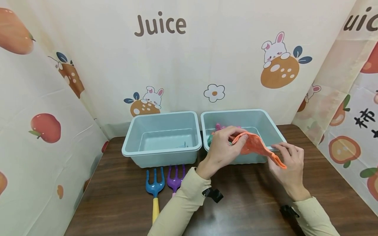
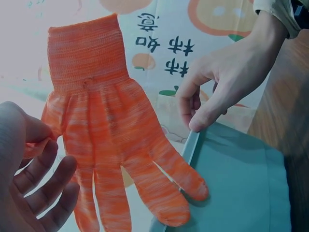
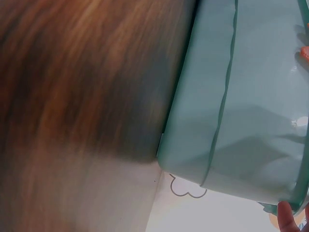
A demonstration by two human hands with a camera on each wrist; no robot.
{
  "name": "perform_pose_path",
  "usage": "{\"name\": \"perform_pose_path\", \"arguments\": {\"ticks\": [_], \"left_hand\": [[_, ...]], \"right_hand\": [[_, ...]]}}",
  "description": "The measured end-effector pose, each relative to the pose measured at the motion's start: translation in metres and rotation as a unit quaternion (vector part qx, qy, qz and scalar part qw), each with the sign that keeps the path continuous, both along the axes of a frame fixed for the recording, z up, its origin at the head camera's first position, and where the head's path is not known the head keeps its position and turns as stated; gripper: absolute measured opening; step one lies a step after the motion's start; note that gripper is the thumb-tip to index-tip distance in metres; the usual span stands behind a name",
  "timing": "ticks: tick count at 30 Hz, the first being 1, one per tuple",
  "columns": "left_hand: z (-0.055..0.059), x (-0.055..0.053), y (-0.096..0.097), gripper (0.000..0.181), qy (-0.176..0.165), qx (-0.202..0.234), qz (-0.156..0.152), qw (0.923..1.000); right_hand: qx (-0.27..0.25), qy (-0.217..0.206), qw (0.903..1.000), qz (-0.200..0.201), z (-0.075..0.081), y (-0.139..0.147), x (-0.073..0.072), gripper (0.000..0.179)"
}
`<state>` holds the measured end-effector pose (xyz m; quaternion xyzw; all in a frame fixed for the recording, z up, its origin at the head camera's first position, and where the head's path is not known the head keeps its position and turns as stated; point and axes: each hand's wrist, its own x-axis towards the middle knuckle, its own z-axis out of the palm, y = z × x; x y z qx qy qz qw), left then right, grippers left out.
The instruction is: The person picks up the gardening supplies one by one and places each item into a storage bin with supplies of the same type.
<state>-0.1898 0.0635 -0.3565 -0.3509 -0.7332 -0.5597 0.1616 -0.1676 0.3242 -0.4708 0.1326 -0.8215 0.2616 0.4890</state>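
My left hand (image 1: pixel 222 147) pinches an orange knitted glove (image 2: pixel 96 116) by its thumb, close over the front of the right light-blue bin (image 1: pixel 233 112). In the left wrist view the glove hangs flat with its cuff at the top of the picture. My right hand (image 1: pixel 287 165) holds the bin's front rim near its right corner, thumb and fingers at either side of the edge. Only its fingertips (image 3: pixel 287 217) show in the right wrist view. Inside that bin lie a pink thing (image 1: pixel 218 126) and a green thing (image 1: pixel 210 140), partly hidden by my left hand.
A second light-blue bin (image 1: pixel 162 114) stands just left of the first. In front of it on the dark wood table (image 1: pixel 118 196) lie a blue fork with a yellow handle (image 1: pixel 155 188) and a purple fork (image 1: pixel 175 181), partly under my left sleeve. Printed curtains surround the table.
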Motion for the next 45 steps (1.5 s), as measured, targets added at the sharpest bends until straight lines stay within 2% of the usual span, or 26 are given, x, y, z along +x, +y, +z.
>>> {"name": "perform_pose_path", "arguments": {"ticks": [4, 8, 28, 35, 45], "left_hand": [[0.000, -0.003, -0.001, 0.018, 0.004, 0.002, 0.008, 1.0000], [0.001, -0.005, -0.001, 0.018, -0.004, -0.003, 0.012, 0.9999], [0.010, -0.014, -0.004, 0.018, -0.011, -0.002, 0.018, 0.9998], [0.014, -0.016, -0.004, 0.017, -0.006, -0.017, 0.029, 0.9994], [0.020, -0.019, -0.001, 0.017, -0.012, -0.008, 0.019, 0.9997]], "right_hand": [[0.004, 0.010, 0.9999, -0.002, 0.000, 0.000, 0.000, 0.068], [0.000, 0.019, 0.9998, -0.005, -0.001, -0.001, -0.002, 0.070], [0.013, 0.017, 0.9996, -0.016, -0.001, -0.001, -0.002, 0.065], [0.011, 0.022, 0.9996, -0.012, 0.001, -0.002, -0.002, 0.064], [0.011, 0.002, 0.9999, -0.007, 0.002, -0.001, 0.000, 0.070]]}}
